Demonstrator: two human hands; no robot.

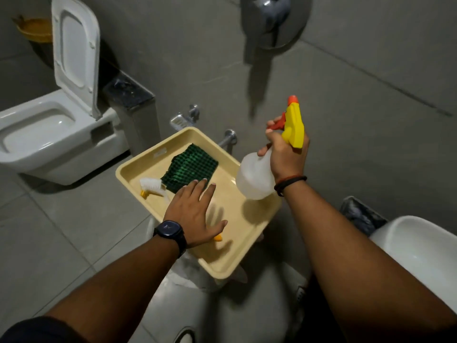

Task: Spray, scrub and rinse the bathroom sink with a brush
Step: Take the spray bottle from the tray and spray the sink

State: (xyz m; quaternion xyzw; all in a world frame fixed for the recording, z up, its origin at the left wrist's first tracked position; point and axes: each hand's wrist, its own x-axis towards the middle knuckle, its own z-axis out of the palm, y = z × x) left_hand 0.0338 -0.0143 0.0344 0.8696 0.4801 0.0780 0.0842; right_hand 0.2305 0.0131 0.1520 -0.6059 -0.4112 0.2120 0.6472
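Observation:
My right hand (286, 154) grips the neck of a white spray bottle (254, 179) with a yellow head and red trigger, held above the right side of a beige tray (222, 266). In the tray lie a white-bristled brush (152, 185) with an orange handle and a green checked cloth (190, 167). My left hand (195, 216) hovers flat over the brush handle with its fingers spread, covering most of it; an orange handle tip shows by the thumb. The white sink (420, 246) is at the right edge, only partly in view.
A white toilet (49, 134) with its lid raised stands at the left. A chrome wall fitting (269, 23) hangs on the grey tiled wall above. A chrome soap holder (180, 121) and a tap (228, 138) sit behind the tray. A dark bin (361, 214) stands beside the sink.

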